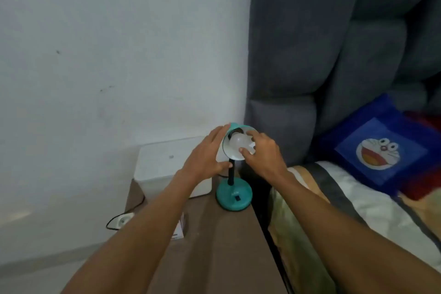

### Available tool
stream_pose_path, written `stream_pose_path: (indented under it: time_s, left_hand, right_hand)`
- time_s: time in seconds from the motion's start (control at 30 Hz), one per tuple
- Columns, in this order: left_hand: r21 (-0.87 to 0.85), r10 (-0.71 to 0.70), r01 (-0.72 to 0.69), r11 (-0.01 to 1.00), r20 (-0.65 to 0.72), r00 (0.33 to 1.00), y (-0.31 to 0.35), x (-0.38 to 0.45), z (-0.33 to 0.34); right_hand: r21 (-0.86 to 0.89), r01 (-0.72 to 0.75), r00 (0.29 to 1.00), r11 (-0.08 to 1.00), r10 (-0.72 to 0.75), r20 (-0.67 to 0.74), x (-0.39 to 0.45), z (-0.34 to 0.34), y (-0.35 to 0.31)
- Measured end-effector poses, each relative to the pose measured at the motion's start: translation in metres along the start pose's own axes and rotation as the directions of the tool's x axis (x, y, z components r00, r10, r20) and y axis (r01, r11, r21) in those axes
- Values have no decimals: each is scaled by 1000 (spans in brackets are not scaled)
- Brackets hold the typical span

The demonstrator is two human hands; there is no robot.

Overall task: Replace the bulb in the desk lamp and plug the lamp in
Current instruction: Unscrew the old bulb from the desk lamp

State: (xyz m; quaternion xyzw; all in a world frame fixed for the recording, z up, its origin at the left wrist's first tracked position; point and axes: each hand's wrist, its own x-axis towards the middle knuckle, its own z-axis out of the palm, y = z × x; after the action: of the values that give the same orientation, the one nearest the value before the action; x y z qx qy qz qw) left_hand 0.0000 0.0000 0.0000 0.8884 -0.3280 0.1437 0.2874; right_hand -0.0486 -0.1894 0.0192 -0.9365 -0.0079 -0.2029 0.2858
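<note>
**Bulb in shade, both hands on lamp head**

I see the teal desk lamp [234, 194] standing at the far right corner of the brown bedside cabinet [214, 246], base close to its right edge; shade [238, 126] tilted up so its opening faces me; white bulb [239, 144] sits inside the shade, base end toward the socket; can't tell how far it's seated.

My right hand [265, 153] grips the bulb, thumb under and fingers curled over the top; my left hand [205, 155] cups the shade's outer left side, fingers fairly straight along it, thumb by the black neck [230, 174].

White box [171, 164] at the cabinet's far left corner, just beside the lamp base; black cord [124, 212] loops off the left edge to a white plug socket [125, 219] on the floor by the wall; small white carton [180, 228] partly hidden under my left forearm.

Right of the cabinet: grey padded headboard [334, 55], bed with a blue cartoon-cat pillow [379, 150].
</note>
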Motion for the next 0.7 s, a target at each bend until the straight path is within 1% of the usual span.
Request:
stream_pose_path:
  time_s: [0.13, 0.23, 0.33, 0.43, 0.5, 0.7]
  left_hand:
    - [-24, 14, -12, 1000, 81, 997, -6, 11, 10]
    - [-58, 45, -44, 997, 28, 999, -11, 17, 17]
    - [-51, 87, -87, 995, -6, 996, -16, 18, 23]
    - [-53, 87, -88, 995, -29, 996, -19, 19, 26]
    - [-66, 87, -89, 994, -32, 996, -21, 19, 25]
    - [-100, 74, -79, 992, -53, 996, -22, 19, 27]
  right_hand:
    - [83, 0, 1000, 997, -1, 18, 8, 10, -2]
    - [146, -26, 1000, 989, 28, -11, 12, 19, 0]
    - [201, -57, 998, 978, 64, -26, 13, 24, -2]
    - [233, -73, 996, 970, 85, -41, 15, 30, -3]
    - [202, -66, 996, 977, 75, -38, 16, 33, -3]
    - [15, -14, 1000, 1000, 14, 0, 13, 41, -1]
